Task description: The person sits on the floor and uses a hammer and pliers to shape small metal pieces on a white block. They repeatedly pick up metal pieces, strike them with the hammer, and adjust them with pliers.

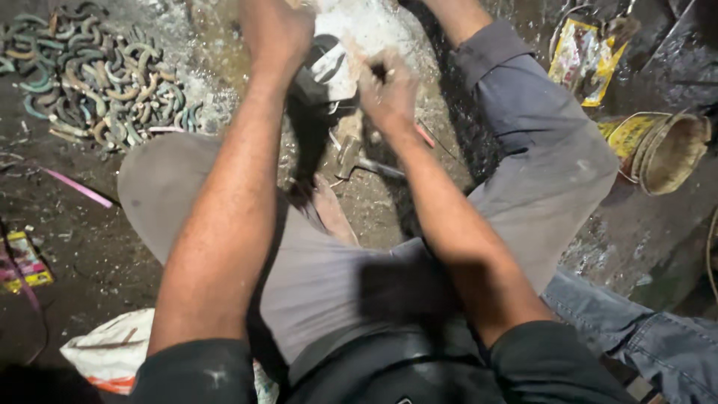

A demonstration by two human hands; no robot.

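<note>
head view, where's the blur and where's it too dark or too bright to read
Head view: the right hand is smeared by motion blur, so what its fingers pinch cannot be told; the left hand is cut by the top edge; the pale grey lumpy mass glares; the bottom-left floor is in deep shadow; the pile of curved greenish metal pieces stays fairly sharp.

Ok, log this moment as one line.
left hand: closed, above metal piece | right hand: pinching small dark item | hammer on ground | pile of curved pieces far left
</note>
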